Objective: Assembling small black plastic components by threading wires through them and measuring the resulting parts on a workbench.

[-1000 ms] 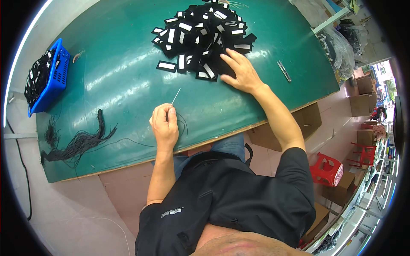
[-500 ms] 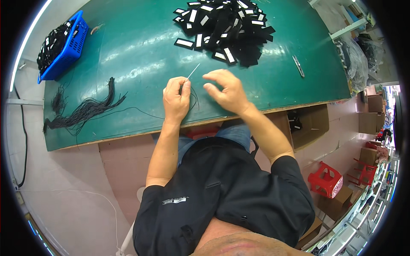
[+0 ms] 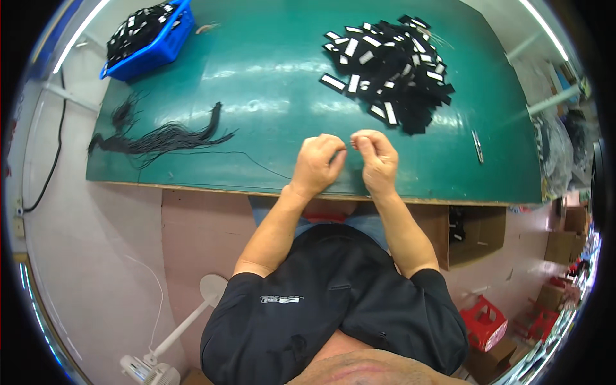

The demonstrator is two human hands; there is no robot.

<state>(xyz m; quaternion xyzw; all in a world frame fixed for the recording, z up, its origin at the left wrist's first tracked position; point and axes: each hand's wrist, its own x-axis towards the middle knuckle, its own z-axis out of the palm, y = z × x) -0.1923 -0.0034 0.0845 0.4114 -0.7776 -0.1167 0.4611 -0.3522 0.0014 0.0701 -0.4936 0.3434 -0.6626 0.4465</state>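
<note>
Both my hands are raised at the near edge of the table, close together with a small gap between them. My left hand (image 3: 316, 165) is closed, its thumb and curled fingers coming together; whatever it holds is hidden. My right hand (image 3: 378, 163) is also closed, thumb pressed against the index finger, with its contents too small to make out. A single black cord (image 3: 247, 154) runs from the cord bundle (image 3: 170, 140) at left toward my left wrist. The thin needle-like rod seen earlier cannot be made out.
Beyond my hands lies a heap of black strips with white patches (image 3: 401, 74) on the green table (image 3: 269, 58). At far left stands a blue basket (image 3: 157, 54) of similar strips. A slim metal tool (image 3: 478, 146) lies at right. Below the edge sits a cardboard box (image 3: 484, 234).
My right hand has gone from open fingers to closed. The needle-like rod that stuck up from my left hand no longer shows. The whole view has shifted and turned slightly.
</note>
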